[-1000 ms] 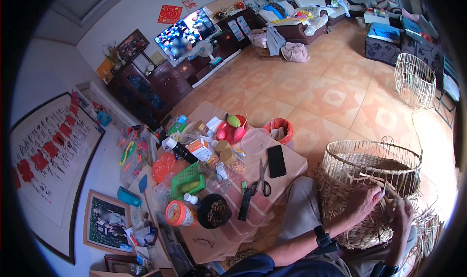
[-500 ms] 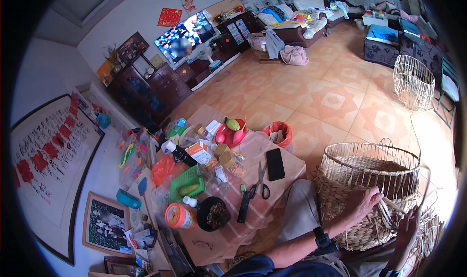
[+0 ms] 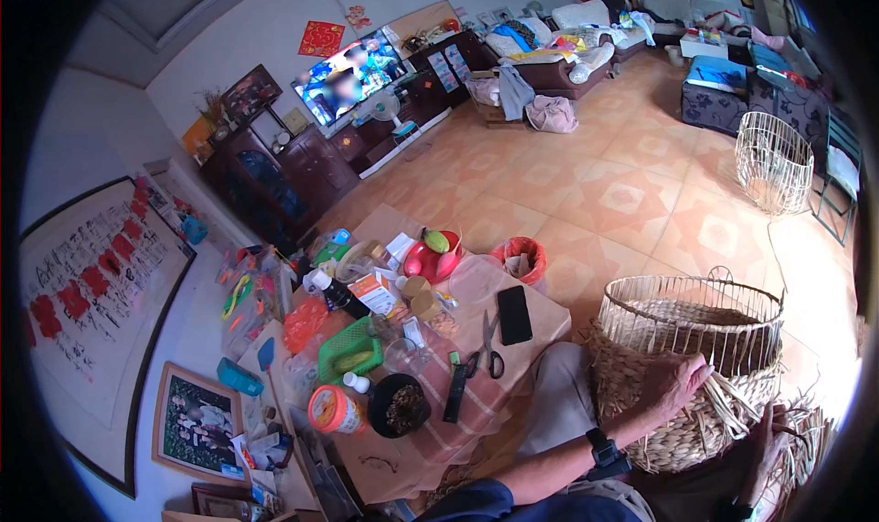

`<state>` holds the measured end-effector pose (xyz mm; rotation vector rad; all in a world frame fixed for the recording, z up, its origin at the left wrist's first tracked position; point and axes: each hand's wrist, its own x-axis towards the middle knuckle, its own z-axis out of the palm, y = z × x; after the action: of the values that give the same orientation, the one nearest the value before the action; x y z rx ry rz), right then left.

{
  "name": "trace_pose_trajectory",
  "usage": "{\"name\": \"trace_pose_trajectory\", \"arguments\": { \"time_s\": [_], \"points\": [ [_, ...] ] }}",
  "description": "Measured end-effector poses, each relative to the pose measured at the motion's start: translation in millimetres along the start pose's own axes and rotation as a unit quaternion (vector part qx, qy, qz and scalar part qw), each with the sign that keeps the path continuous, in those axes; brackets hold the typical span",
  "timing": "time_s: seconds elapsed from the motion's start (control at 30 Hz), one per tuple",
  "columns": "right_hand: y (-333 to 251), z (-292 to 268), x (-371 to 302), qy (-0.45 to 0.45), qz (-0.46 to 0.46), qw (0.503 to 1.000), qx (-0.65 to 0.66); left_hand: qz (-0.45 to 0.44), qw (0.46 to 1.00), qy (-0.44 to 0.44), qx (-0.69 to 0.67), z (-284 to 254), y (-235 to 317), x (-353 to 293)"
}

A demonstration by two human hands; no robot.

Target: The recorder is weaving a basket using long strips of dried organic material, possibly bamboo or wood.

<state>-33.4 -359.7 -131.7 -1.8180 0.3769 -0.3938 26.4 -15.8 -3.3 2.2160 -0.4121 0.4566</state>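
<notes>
A woven basket [image 3: 641, 421] stands at my right knee, its lower part wrapped in braided straw and its upper part bare wire ribs with a rim. At its near side my left hand [image 3: 673, 382] is closed, fingertips pinched on a straw strand at the wall. A bunch of loose straw strands [image 3: 728, 403] sticks out just right of those fingers. My right hand [image 3: 767, 449] is lower, beside the basket's right side and the loose straw; shadow hides how its fingers are set.
On my left, a table [image 3: 540, 316] holds a phone [image 3: 515, 314], scissors [image 3: 488, 343], a black bowl [image 3: 400, 405], a green basket [image 3: 352, 350] and several bottles. Beyond it is a red-lined bin [image 3: 520, 261]. A bare wire basket frame [image 3: 775, 163] stands on the tiled floor. More straw [image 3: 810, 449] lies at right.
My right hand has moved slightly down, away from the basket's wall. The long strand that arched up beside it has dropped out of sight. My left hand stays at the basket.
</notes>
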Motion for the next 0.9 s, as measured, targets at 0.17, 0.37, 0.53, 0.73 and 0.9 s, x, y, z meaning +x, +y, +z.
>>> {"name": "trace_pose_trajectory", "arguments": {
  "time_s": [0.17,0.37,0.53,0.73,0.9],
  "points": [
    [15.0,-5.5,19.5,0.141,0.04,0.986,0.077,0.017,0.999,0.024,0.038,2.4,-0.1,0.6],
    [17.6,-35.0,35.3,0.058,0.072,0.991,0.1,0.015,0.999,0.035,0.038,7.7,-4.0,-2.2],
    [34.3,-32.9,39.5,0.117,0.071,0.98,0.144,0.023,0.999,0.025,0.027,0.7,0.9,-1.6],
    [15.0,-23.9,31.6,0.09,0.035,0.991,0.096,0.017,0.999,0.014,0.029,-6.9,3.0,2.6],
    [10.5,-17.2,26.1,0.133,0.035,0.989,0.048,0.023,0.999,0.025,0.024,-1.9,0.6,1.7]
  ]
}}
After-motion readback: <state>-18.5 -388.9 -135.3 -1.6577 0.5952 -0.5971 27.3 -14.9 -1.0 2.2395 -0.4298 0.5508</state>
